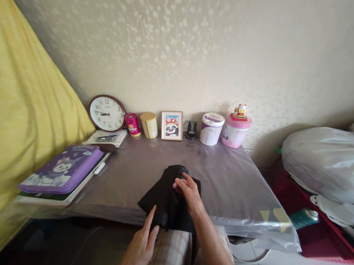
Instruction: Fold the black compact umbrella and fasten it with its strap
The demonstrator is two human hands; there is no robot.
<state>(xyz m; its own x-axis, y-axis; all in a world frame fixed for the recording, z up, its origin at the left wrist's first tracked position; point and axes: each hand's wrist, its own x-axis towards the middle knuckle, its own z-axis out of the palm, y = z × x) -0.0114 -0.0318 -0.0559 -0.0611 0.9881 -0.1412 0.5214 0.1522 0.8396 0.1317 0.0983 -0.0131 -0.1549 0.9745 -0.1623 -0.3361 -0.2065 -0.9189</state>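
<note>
A black folding umbrella (169,196), collapsed with its fabric loose and flared at the sides, lies over the front part of the table. At its near end, by the table edge, my left hand (142,246) holds it between thumb and fingers. My right hand (189,192) is on the upper part, its fingers bent and closed on the black fabric. Part of the umbrella is hidden behind the right hand and wrist.
Along the wall stand a clock (107,113), a pink can (132,125), a yellow tin (149,125), a panda picture (171,126) and two tubs (211,130). A purple case (63,168) rests on books at left. A white bag (331,162) is at right.
</note>
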